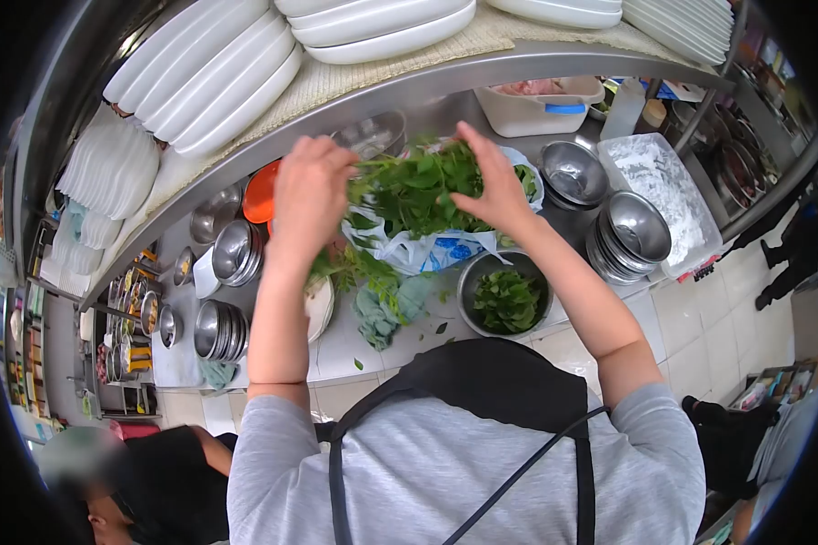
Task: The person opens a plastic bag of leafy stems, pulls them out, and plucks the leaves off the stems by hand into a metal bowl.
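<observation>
My left hand [314, 195] is closed on the stems of a bunch of leafy greens [427, 186], raised over a white plastic bag [418, 257] with blue print. At the other end of the bunch, my right hand [498, 191] has its thumb and fingers spread beside the leaves. Whether it touches them is unclear. A steel bowl [465, 300] below my right forearm contains picked green leaves [507, 302]. Near my left forearm, leafy sprigs [359, 272] hang above a crumpled green cloth [386, 309]. A few loose leaves lie on the counter.
Stacked steel bowls [638, 227] and a powder-dusted clear tub [654, 182] stand at right. More bowls [236, 250] and an orange dish [262, 193] are at left. A shelf edge [400, 86] with white plates [218, 82] overhangs the counter. Another person [154, 481] is at lower left.
</observation>
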`<move>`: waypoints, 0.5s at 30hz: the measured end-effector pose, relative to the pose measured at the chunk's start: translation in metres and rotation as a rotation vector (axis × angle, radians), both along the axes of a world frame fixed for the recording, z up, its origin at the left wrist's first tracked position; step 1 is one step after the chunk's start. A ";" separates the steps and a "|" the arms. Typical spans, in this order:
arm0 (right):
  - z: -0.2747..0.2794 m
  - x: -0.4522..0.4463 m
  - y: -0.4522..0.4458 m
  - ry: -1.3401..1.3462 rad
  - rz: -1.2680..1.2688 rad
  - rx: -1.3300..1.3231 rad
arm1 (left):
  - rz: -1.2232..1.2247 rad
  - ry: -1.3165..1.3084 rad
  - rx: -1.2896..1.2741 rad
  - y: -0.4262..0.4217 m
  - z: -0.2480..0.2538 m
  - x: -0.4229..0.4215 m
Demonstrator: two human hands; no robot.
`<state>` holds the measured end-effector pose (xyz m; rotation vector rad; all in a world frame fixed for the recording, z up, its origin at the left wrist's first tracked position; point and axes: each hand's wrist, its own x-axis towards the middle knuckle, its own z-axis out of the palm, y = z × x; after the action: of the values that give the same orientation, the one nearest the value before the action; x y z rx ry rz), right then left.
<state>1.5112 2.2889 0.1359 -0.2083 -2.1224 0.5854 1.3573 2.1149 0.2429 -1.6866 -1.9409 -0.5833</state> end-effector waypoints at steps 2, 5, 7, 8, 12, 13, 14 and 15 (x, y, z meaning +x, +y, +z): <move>-0.009 0.000 0.007 0.044 -0.037 -0.066 | 0.036 -0.014 0.041 -0.010 0.023 -0.003; -0.047 -0.005 0.014 0.127 -0.096 -0.203 | 0.075 -0.054 0.111 -0.025 0.045 -0.007; -0.072 -0.007 0.018 -0.042 -0.037 -0.258 | 0.069 -0.120 0.130 -0.031 0.048 -0.011; -0.081 -0.006 0.018 -0.038 -0.037 -0.259 | 0.068 -0.124 0.103 -0.034 0.046 -0.015; -0.089 -0.002 0.019 -0.217 0.020 -0.346 | 0.105 -0.175 -0.020 -0.033 0.025 -0.026; -0.087 -0.004 0.021 -0.161 0.021 -0.399 | 0.131 -0.195 -0.023 -0.036 0.021 -0.032; -0.085 -0.004 0.024 -0.132 0.027 -0.480 | 0.141 -0.193 -0.025 -0.037 0.015 -0.038; -0.073 -0.001 0.024 -0.166 -0.059 -0.408 | 0.140 -0.355 0.006 -0.038 0.007 -0.045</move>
<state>1.5107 2.3133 0.0627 -0.5606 -2.1260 0.9921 1.3125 2.0767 0.2496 -1.5062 -2.2763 -0.8810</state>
